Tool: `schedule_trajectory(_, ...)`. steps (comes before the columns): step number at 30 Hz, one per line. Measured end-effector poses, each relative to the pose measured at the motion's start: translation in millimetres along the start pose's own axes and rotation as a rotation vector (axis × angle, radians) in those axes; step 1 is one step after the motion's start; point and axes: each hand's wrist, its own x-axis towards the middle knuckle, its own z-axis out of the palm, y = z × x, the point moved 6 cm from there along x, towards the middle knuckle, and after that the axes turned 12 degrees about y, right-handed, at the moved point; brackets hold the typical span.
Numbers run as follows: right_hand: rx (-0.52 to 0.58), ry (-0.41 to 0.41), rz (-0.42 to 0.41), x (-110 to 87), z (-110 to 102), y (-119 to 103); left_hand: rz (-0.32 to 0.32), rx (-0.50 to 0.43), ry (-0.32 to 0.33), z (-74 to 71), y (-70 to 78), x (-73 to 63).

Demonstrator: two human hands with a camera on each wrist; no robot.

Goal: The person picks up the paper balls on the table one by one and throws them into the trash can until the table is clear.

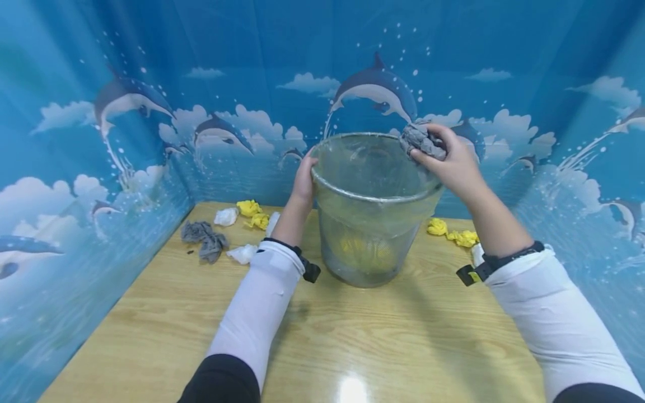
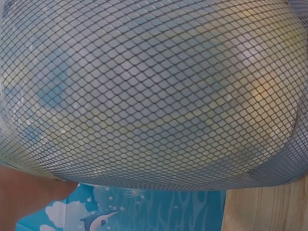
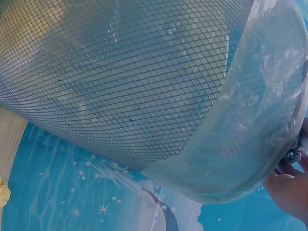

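Observation:
A mesh wastebasket [image 1: 327, 224] with a clear plastic liner [image 3: 260, 106] folded over its rim stands upright on the wooden table. My left hand [image 1: 304, 182] holds the basket's left side at the rim. In my right hand [image 1: 458, 168] is a crumpled ball of grey paper [image 1: 422, 141], pinched between thumb and fingers at the right side of the rim. Yellow crumpled paper [image 1: 365, 252] shows through the mesh low in the basket. The left wrist view is mostly filled by mesh wall [image 2: 144, 96], with part of the left hand [image 2: 33, 195] at lower left.
Left of the basket lie grey crumpled paper [image 1: 206, 239], white crumpled pieces [image 1: 243, 253] and yellow ones [image 1: 249, 208]. To its right are yellow balls [image 1: 462, 238] and a white piece [image 1: 477, 254] partly behind the right wrist. A blue dolphin-print curtain [image 1: 242, 67] surrounds the table [image 1: 353, 336].

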Motion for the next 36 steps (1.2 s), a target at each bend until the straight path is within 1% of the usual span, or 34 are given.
schedule_trajectory(8, -0.068, -0.045, -0.045, -2.0, 10.3, -6.0, 0.016, 0.001, -0.006, 0.7, 0.3, 0.5)
schedule_trajectory(13, -0.105, -0.081, -0.061, -0.9, 16.3, -6.9, 0.013, -0.004, -0.008, 1.3, 0.3, 0.2)
schedule_trajectory(17, -0.125, -0.097, -0.06, -1.0, 18.2, -6.9, 0.011, -0.005, -0.008, 2.7, 0.5, -0.4)
schedule_trajectory(21, -0.122, -0.104, -0.052, -1.1, 18.6, -7.2, 0.017, -0.009, -0.011, 3.5, 1.2, -0.8)
schedule_trajectory(23, -0.121, -0.127, -0.058, -1.0, 20.3, -7.7, 0.015, -0.007, -0.006, 2.7, 1.2, -1.0)
schedule_trajectory(29, -0.145, -0.23, -0.12, -2.3, 26.8, -8.0, 0.01, 0.003, 0.012, 0.2, 0.6, -1.6)
schedule_trajectory(36, -0.158, -0.246, -0.113, -3.0, 22.7, -4.3, 0.02, -0.007, -0.004, -0.1, 0.2, -1.5)
